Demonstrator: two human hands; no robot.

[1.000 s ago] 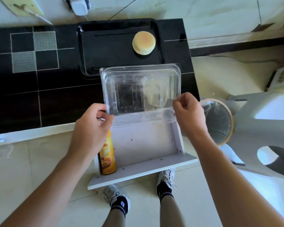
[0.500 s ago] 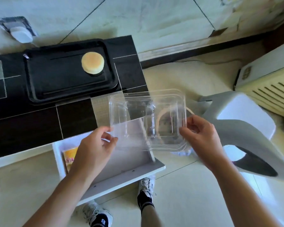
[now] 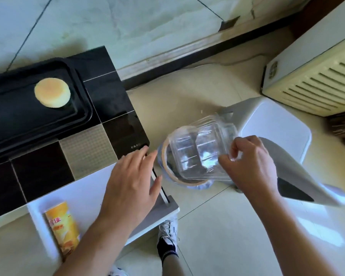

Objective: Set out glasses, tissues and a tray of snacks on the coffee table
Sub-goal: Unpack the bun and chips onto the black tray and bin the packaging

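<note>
Nearest, a yellow can (image 3: 63,229) lies in the open white drawer (image 3: 92,188) pulled out from the counter (image 3: 112,100). The left hand (image 3: 130,183) hovers over the drawer's right part, fingers straight and spread, holding nothing. To its right, well apart from it, the right hand (image 3: 251,166) pinches the near edge of a clear plastic box (image 3: 201,150), which is tilted and held right over the round bin (image 3: 167,166) on the floor. I see nothing inside the box. A white stool (image 3: 271,126) stands just right of the bin. Farther left on the counter, the black tray (image 3: 18,114) holds one round bun (image 3: 52,92) near its right end. A white slatted unit (image 3: 317,76) sits far right.
</note>
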